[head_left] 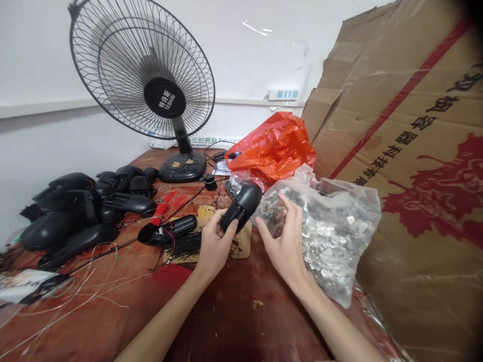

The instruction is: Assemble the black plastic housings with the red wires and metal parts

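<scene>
My left hand (216, 240) grips a rounded black plastic casing (247, 197) by its lower end, tilted up to the right. My right hand (284, 236) is spread, thumb and fingers apart, just right of the casing and not touching it. Beside the right hand lies a clear plastic bag (332, 236) full of small shiny metal pieces. A second black casing (184, 224) with a red wire rests left of my left hand. Under it, a tan board (243, 245) bears a bundle of thin black wires (184, 245).
Black casings (75, 201) are heaped at the left. A black fan (164, 98) stands at the back, with an orange plastic bag (279, 143) to its right. A big cardboard box (407, 125) walls off the right side. Loose pale wires (90, 286) trail across the wooden table (249, 322).
</scene>
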### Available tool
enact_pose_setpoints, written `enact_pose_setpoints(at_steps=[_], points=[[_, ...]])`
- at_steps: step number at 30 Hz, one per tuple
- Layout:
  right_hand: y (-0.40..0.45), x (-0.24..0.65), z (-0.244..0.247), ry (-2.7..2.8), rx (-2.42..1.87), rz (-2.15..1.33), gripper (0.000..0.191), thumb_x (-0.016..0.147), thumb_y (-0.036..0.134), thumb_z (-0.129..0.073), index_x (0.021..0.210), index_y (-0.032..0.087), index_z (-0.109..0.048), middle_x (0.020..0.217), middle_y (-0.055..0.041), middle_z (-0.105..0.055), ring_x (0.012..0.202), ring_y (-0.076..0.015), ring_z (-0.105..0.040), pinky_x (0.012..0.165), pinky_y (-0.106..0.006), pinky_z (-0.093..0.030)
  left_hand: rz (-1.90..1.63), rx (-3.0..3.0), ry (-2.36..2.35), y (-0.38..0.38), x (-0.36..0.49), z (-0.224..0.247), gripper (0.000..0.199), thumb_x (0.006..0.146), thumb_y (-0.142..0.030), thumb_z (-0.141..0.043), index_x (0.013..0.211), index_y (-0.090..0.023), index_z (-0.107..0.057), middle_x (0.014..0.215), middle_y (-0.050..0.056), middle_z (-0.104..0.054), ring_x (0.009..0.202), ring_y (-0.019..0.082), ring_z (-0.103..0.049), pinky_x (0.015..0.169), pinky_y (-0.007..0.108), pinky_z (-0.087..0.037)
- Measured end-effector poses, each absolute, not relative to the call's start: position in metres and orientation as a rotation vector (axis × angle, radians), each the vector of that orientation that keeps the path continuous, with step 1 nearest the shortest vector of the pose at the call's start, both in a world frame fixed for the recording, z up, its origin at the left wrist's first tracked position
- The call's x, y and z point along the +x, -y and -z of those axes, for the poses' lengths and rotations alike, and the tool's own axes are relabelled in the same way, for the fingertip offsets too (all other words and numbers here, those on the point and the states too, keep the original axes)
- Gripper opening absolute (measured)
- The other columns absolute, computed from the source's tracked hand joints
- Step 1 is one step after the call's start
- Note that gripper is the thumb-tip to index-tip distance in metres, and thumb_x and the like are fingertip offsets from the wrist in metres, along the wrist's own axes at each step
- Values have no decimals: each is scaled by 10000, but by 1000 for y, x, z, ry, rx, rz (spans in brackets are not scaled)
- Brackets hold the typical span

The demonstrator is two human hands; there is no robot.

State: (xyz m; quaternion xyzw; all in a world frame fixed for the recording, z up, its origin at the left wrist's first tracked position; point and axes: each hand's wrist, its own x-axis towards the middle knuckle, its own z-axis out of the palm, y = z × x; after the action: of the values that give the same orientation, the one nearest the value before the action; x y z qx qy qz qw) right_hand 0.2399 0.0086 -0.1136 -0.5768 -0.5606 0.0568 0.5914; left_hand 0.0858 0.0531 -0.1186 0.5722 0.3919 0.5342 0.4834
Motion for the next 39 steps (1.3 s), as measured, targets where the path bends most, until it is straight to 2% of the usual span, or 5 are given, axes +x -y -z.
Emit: enact_pose_setpoints(at_steps=[6, 13, 24, 31, 39], points=[[-6, 243, 102, 1537, -1284, 138, 776, 863, 380, -693, 1526, 287, -301, 1553, -135, -300, 1434, -342, -288, 1143, -596, -284, -1449, 1365, -949, -54, 80, 105, 204, 763, -342, -753, 832, -152, -722, 727, 16, -631, 702, 161, -577, 664, 242, -466], [-8, 236, 112, 1520, -1161, -774, 298, 930, 445, -608, 1152, 256, -673, 850, -18, -618, 711, -161, -537, 632, -288, -428, -1407, 1270, -949, -60, 78, 111, 205, 796, -356, -727, 854, -160, -736, 790, 11, -682, 728, 143, -582, 689, 224, -463], [-12, 217, 118, 1153, -971, -1169, 309, 867, 470, -673, 999, 193, -710, 931, -45, -693, 810, -188, -624, 731, -297, -483, -1086, 1022, -781, -47, 89, 117, 418, 812, -419, -733, 1141, -168, -677, 1113, 81, -705, 1024, 223, -649, 898, 293, -502], [-11, 236, 100, 1459, -1206, -452, 220, 950, 355, -585, 1083, 240, -717, 982, -70, -696, 921, -238, -628, 829, -368, -489, -1144, 998, -804, -49, 89, 123, 403, 839, -392, -721, 1183, -200, -636, 1172, 70, -700, 1105, 212, -649, 919, 266, -515], [-49, 381, -13, 1440, -1917, 204, 160, 854, 156, -600, 908, 175, -750, 993, -126, -719, 927, -267, -635, 910, -436, -436, -969, 726, -891, -48, 93, 120, 513, 737, -413, -795, 1157, -195, -599, 913, 65, -743, 686, 224, -709, 586, 301, -556]])
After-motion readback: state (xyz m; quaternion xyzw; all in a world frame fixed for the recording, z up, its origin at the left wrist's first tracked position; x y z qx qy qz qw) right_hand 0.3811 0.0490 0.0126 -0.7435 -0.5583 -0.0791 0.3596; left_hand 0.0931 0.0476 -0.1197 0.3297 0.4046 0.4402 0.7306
